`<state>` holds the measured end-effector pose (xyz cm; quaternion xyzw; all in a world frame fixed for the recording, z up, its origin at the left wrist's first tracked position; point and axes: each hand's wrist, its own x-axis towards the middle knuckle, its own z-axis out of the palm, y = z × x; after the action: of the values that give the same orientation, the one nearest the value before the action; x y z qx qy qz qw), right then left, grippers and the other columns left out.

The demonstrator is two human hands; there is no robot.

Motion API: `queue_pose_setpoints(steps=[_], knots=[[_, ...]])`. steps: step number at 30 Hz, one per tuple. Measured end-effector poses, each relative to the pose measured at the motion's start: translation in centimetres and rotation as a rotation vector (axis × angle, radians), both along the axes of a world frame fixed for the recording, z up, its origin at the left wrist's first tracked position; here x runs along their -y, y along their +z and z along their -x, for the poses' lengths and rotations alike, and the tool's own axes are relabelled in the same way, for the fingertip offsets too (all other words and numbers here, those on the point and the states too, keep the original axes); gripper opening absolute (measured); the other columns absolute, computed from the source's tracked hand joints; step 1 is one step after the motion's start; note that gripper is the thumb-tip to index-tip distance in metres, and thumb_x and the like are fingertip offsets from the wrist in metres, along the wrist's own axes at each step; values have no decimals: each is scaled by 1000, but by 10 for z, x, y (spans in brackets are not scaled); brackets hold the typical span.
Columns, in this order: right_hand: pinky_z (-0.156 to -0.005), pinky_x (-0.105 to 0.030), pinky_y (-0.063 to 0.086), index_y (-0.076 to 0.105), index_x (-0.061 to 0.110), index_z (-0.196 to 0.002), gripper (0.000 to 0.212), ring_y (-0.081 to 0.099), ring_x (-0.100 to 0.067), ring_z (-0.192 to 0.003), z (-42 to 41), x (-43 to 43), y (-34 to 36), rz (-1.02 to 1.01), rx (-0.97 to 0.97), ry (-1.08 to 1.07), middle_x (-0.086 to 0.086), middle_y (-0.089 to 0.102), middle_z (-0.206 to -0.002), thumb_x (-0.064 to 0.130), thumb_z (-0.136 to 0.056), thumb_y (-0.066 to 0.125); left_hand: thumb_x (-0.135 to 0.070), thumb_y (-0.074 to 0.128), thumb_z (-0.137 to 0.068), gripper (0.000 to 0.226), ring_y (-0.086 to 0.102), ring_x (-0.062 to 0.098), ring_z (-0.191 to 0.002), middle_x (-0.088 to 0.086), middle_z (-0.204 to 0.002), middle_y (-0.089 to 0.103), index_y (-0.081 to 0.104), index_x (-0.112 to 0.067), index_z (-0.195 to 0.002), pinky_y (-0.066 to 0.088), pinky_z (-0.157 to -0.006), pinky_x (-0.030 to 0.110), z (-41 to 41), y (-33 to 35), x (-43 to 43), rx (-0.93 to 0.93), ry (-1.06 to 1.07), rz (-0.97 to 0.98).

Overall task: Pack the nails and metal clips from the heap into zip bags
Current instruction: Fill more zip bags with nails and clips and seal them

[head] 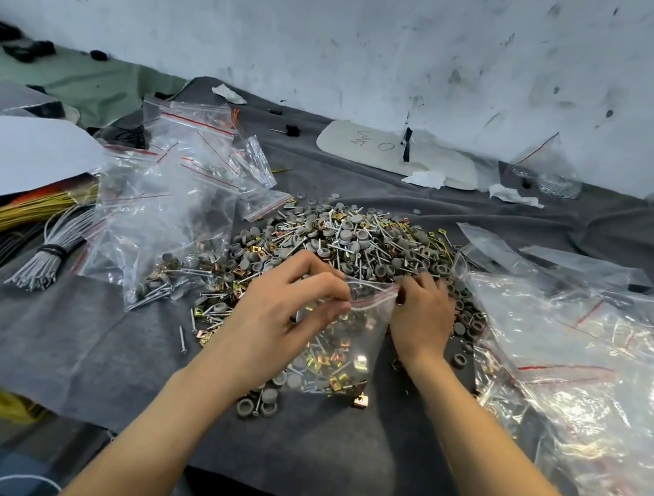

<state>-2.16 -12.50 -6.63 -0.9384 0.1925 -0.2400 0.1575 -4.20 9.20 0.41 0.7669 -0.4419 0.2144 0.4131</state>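
Scuffed white wall [386, 39], grey cloth [76, 339] under the heap [359, 239]; left hand [288, 309] and right hand [424, 315] each pinch the zip bag [349, 346] at its top.

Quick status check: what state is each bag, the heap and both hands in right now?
Held zip bag: partly filled, mouth apparently open.
Left hand: pinches the bag's top edge.
Right hand: pinches the bag's top edge.
Heap: large, loose, unpacked.
Left bag: filled, lying flat; seal unclear.
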Motion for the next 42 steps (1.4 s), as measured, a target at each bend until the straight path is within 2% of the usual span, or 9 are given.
queue_pose_setpoints(steps=[8,13,16,19,22,25,34,40,42], knots=[[-77,-24,50,70,25,-93,7,60,-7,-88,34,-2,72,-518,147,349,4,67,-98,22,-87,68,-21,51,-95,19,62,23,-101,5,-96,64,66,-8,-94,43,-102,23,-3,4,-6,25,-61,-111],[-94,-33,43,73,27,-91,10,55,-10,-105,67,-21,119,-215,67,656,14,62,-103,27,-81,70,-21,51,-96,18,64,18,-86,4,-103,64,65,-11,-100,48,-71,33,-4,6,-4,13,-100,-157],[-104,-30,38,74,27,-97,14,54,-3,-108,69,-13,119,-185,45,629,14,62,-110,28,-84,68,-22,51,-96,16,63,16,-87,3,-106,62,64,-14,-102,48,-71,30,-4,5,-4,9,-123,-158],[-84,-16,46,73,27,-94,16,60,-2,-94,56,8,104,-360,234,402,7,69,-102,14,-88,66,-20,52,-95,19,64,17,-85,3,-108,62,67,-9,-99,49,-70,32,-4,3,-5,6,-112,-154],[-86,-25,47,72,19,-103,20,63,-14,-93,31,23,67,-365,-75,206,-6,71,-108,7,-88,65,-20,52,-95,21,65,18,-87,4,-107,62,68,-7,-98,50,-71,35,-2,3,-4,-2,-106,-130],[-95,-33,45,69,17,-114,27,59,-25,-110,13,17,26,-209,-344,185,-6,62,-126,15,-88,66,-20,52,-95,21,66,19,-88,5,-106,63,67,-6,-96,51,-71,37,0,3,-4,3,-108,-117],[-74,-40,49,63,7,-102,17,58,-28,-92,6,5,10,103,-232,184,-7,59,-100,18,-95,53,-22,51,-96,24,65,20,-90,5,-104,63,66,-4,-94,51,-74,39,0,3,-11,-18,-81,-88],[-76,-28,54,69,28,-93,12,66,-21,-87,31,-10,80,-648,254,364,3,71,-93,18,-91,63,-18,51,-96,20,63,17,-94,4,-107,62,66,-6,-97,49,-77,34,0,1,-10,-27,-106,-104],[-74,-30,54,71,30,-92,13,67,-19,-84,49,-20,107,-626,261,593,6,72,-89,19,-88,66,-17,50,-95,20,63,16,-94,3,-108,62,66,-7,-97,48,-77,31,0,2,-8,-26,-110,-112]])
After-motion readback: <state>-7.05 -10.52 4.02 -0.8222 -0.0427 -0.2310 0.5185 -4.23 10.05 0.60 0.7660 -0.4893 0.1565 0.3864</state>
